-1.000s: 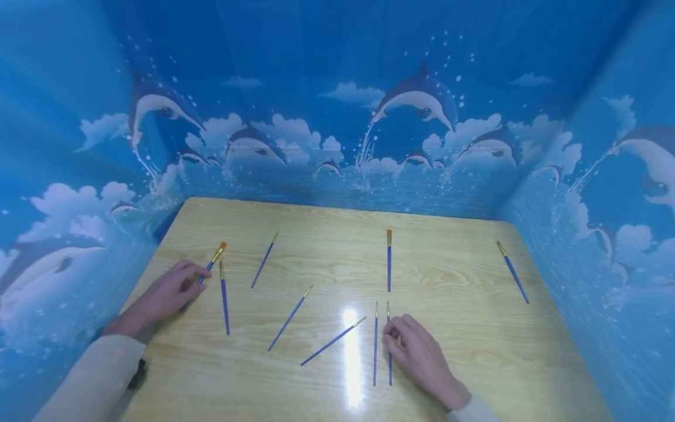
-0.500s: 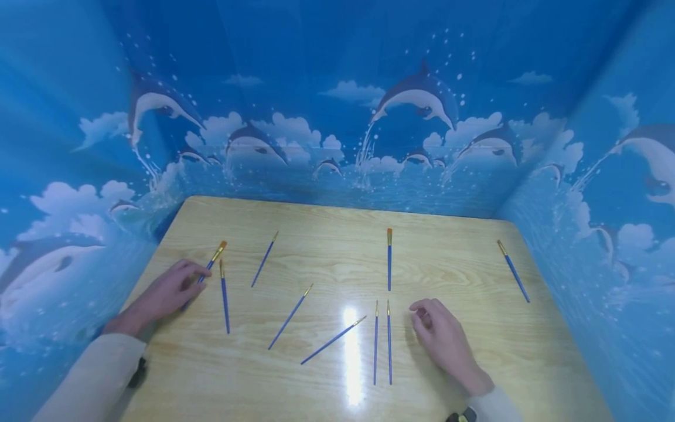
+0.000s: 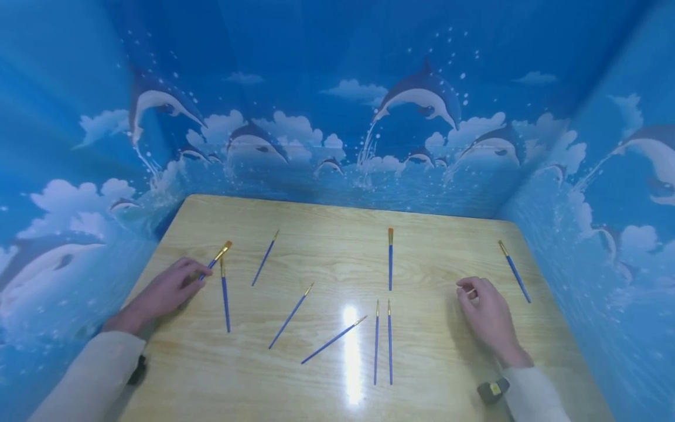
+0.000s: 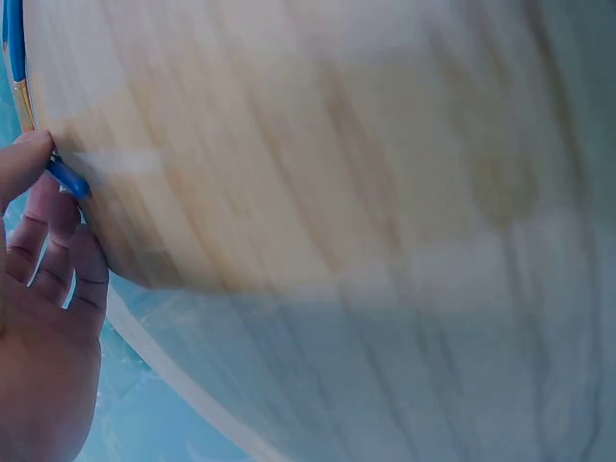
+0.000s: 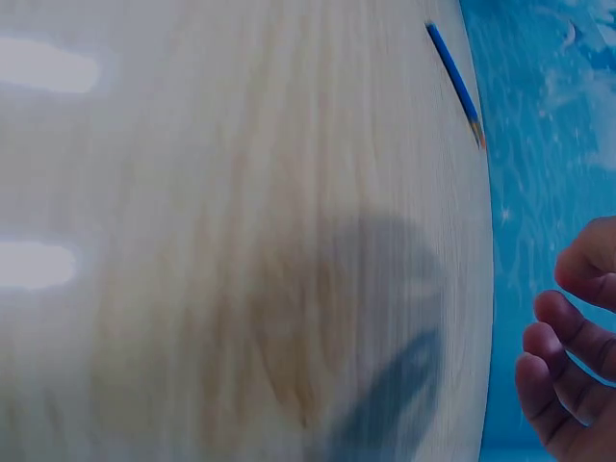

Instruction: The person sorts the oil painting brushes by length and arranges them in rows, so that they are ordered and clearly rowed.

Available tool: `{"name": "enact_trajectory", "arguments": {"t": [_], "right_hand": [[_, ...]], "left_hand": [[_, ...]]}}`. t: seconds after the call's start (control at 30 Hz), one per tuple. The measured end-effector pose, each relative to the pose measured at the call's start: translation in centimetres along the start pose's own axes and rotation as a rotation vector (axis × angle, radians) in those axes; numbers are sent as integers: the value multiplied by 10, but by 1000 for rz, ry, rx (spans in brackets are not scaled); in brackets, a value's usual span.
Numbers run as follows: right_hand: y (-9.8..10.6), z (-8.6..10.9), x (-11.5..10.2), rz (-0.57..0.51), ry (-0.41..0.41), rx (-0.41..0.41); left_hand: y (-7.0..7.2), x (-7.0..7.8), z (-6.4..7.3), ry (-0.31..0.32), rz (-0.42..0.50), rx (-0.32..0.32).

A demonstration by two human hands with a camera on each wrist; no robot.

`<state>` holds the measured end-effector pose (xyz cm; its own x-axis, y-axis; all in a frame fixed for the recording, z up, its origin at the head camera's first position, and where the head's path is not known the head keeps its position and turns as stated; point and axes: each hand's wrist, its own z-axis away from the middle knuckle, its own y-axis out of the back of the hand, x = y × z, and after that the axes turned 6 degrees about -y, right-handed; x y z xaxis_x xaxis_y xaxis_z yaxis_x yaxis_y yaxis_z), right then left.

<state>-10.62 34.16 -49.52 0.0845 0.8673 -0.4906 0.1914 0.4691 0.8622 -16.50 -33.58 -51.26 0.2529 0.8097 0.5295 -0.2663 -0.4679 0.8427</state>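
My left hand [image 3: 167,288] pinches the blue handle of a wide, flat paintbrush [image 3: 220,254] at the table's left side, its bristles pointing away to the right. In the left wrist view the handle's blue end [image 4: 69,180] sticks out past the thumb. Just right of it lies another paintbrush [image 3: 225,302], whose tip the held one overlaps in the head view. My right hand [image 3: 490,319] hovers over the right part of the table with loosely curled fingers and nothing in them. Nearest to it is a blue-handled paintbrush [image 3: 514,272], close to the right edge.
Two thin paintbrushes lie side by side, the left one [image 3: 377,346] and the right one [image 3: 390,346]. A flat paintbrush [image 3: 390,261] lies behind them. Several more thin brushes, one slanted [image 3: 334,340], are spread leftward. Dolphin-printed curtains [image 3: 337,117] surround the wooden table [image 3: 327,234].
My right hand has left the two parallel thin brushes and moved right and further back. The brush in my left hand has swung slightly to the right.
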Motion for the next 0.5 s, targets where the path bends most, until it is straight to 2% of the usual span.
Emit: {"name": "enact_trajectory", "arguments": {"t": [0.2,0.3,0.5], "right_hand": [[14,-22,30,-1,-57,29],[20,-32,45,1,-46,57],[30,-47,64,-9,-62,38]], "left_hand": [[2,3,2,-27,-2,26],[2,3,2,-30,-10,30],[1,1,0,-24,-62,26]]}}
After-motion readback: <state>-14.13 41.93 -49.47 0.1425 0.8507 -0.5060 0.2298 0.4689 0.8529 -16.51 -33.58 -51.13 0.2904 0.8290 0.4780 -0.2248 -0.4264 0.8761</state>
